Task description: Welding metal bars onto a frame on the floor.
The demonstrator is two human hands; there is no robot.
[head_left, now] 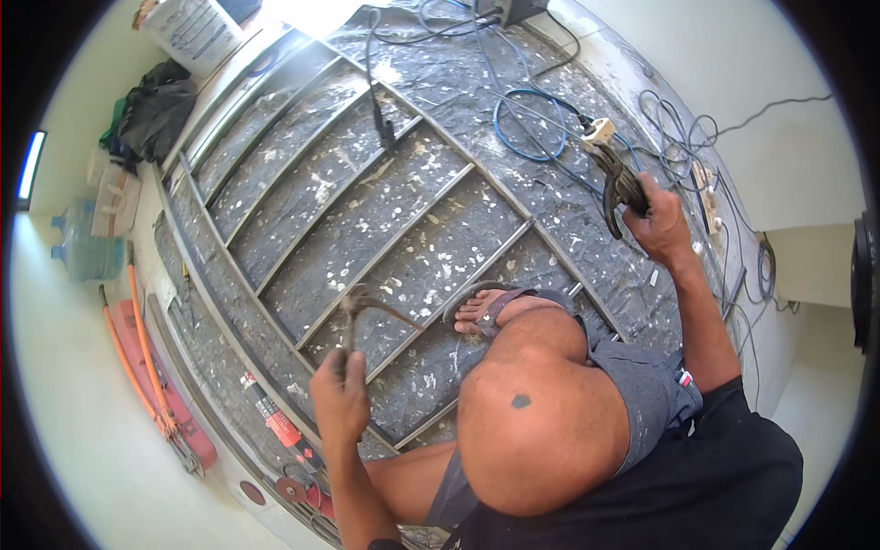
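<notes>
My left hand point(340, 394) is closed around the handle of a chipping hammer point(352, 316). Its head, with a long thin curved pick, is above the lower bars of a metal frame point(431, 206), a ladder-like grid lying on the floor. My right hand point(662, 223) grips a dark clamp-like tool with a lever, which looks like a welding electrode holder point(627, 191). It is held up to the right of the frame, away from the bars. A black clamp point(383, 131) on a cable sits at one of the frame's upper bars.
Paint-spotted grey sheeting point(403, 243) covers the floor. Blue cable point(500, 124) and a white socket block point(600, 131) lie at the upper right. Orange-handled bolt cutters point(151, 367), a red-and-black tube point(280, 423) and an angle grinder point(295, 491) are at left. My sandalled foot point(490, 309) is among the bars.
</notes>
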